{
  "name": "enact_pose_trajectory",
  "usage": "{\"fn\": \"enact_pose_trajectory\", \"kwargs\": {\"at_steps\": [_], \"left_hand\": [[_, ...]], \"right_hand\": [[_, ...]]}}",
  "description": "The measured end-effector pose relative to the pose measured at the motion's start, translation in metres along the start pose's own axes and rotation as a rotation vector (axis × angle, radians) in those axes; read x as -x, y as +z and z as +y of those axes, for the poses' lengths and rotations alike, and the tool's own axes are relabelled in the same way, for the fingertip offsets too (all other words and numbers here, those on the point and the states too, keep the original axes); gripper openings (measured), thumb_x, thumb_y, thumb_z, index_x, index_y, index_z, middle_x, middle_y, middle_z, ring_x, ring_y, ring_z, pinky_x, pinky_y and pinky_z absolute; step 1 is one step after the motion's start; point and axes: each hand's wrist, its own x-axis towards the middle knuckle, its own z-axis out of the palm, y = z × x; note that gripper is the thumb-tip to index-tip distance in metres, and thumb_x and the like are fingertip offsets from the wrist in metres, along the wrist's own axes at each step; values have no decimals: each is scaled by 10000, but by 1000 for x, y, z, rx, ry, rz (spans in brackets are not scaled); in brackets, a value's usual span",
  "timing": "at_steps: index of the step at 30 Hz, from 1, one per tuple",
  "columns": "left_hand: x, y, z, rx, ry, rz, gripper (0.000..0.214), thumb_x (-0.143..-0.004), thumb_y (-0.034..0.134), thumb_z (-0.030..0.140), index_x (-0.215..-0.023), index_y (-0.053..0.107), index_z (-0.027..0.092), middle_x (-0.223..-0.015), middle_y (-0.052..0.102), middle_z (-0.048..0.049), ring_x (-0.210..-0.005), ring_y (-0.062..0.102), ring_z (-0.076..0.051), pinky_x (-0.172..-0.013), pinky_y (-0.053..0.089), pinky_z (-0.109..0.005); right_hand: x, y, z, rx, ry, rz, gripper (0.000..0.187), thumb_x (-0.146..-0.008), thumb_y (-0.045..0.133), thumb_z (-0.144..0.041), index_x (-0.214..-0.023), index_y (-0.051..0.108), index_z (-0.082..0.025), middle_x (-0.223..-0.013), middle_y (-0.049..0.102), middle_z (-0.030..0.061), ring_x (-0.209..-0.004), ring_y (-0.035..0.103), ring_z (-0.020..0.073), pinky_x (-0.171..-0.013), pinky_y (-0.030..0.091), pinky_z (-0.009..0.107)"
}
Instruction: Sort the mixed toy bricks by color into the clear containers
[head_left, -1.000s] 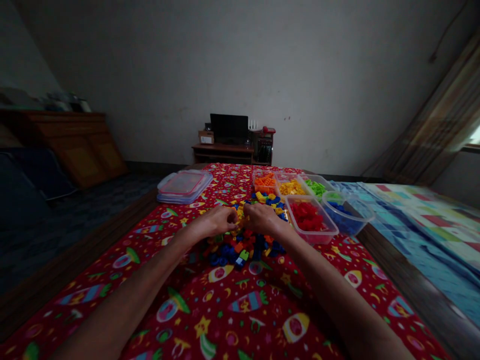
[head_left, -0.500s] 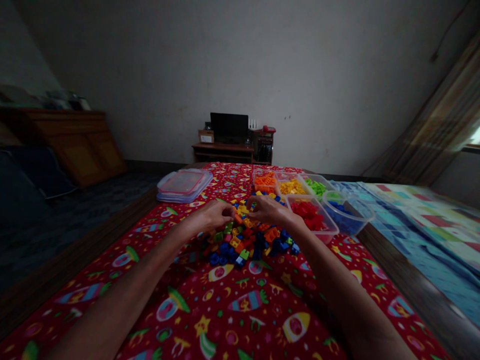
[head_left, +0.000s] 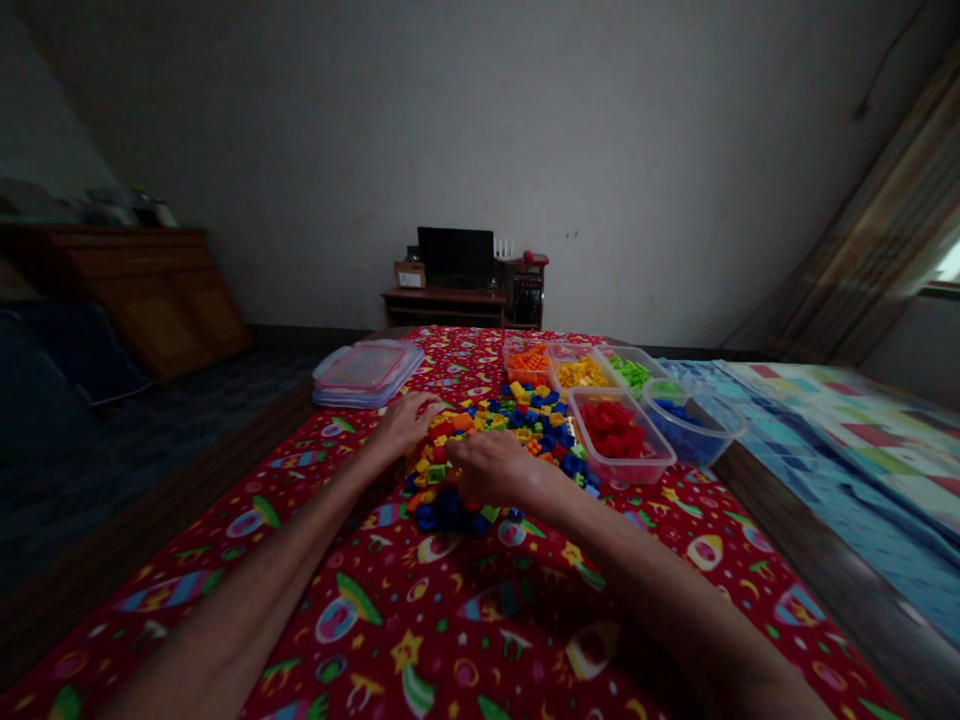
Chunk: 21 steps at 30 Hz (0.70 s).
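Observation:
A mixed heap of toy building bricks (head_left: 480, 412) in red, yellow, orange, green and blue lies on the red patterned cloth. At its left edge rests my left hand (head_left: 405, 424), its fingers loosely bent and apart over the bricks; I see nothing held in it. My right hand (head_left: 493, 468) reaches down into the near middle of the heap with curled fingers. Its fingertips are hidden, so whatever they grip cannot be made out. Right of the heap stands a clear tub of red bricks (head_left: 628, 462).
Behind are tubs of orange bricks (head_left: 529, 362), yellow bricks (head_left: 583, 374) and green bricks (head_left: 628, 374). A round tub (head_left: 720, 440) at the right holds blue bricks. Stacked lids (head_left: 364, 370) lie at the left. Beyond the table's right edge is a bed (head_left: 810, 470).
My right hand has moved left and nearer, from the heap's far middle to its near part. My left hand has shifted left to the heap's edge.

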Motion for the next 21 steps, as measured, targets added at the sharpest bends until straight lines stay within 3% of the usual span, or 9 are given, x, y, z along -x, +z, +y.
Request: {"fn": "enact_pose_trajectory", "kwargs": {"at_steps": [5, 10, 13, 16, 21], "left_hand": [[6, 19, -12, 189, -74, -47, 574, -885, 240, 440, -1189, 600, 113, -1259, 628, -129, -1188, 558, -237, -1038, 395, -369], [8, 20, -9, 188, -14, -53, 550, -862, 301, 463, -1188, 609, 146, -1201, 665, -108, -1111, 610, -242, -978, 450, -360], [8, 18, -5, 164, -4, 5, 500, -858, 325, 433, -1159, 625, 169, -1137, 695, -90, -1031, 645, -236, -922, 482, -341], [7, 17, -7, 133, 15, 67, 446, -857, 342, 382, -1129, 633, 182, -1123, 700, -84, -1007, 650, -239, -929, 474, -350], [8, 21, -21, 37, -33, 113, 481, -872, 295, 361, -1170, 598, 135, -1201, 653, -133, -1130, 590, -267, -1012, 419, -406]], "right_hand": [[8, -22, 35, -57, 111, 137, 286, -844, 500, -261, -1107, 586, -190, -946, 686, 91, -798, 608, 186, -607, 358, 254], [12, -36, 106, -110, 345, 301, 234, -795, 566, -237, -1016, 622, -181, -894, 677, 67, -732, 569, 147, -590, 333, 231], [8, -42, 156, -81, 476, 300, 175, -782, 605, -226, -939, 646, -160, -880, 683, 73, -737, 588, 145, -590, 361, 220], [0, -47, 198, -125, 660, 299, 217, -800, 610, -191, -994, 649, -101, -854, 685, 107, -680, 616, 137, -574, 407, 208], [-1, -48, 227, -241, 743, 295, 364, -854, 593, -256, -1163, 612, -63, -972, 681, 156, -579, 625, 113, -532, 447, 202]]}}
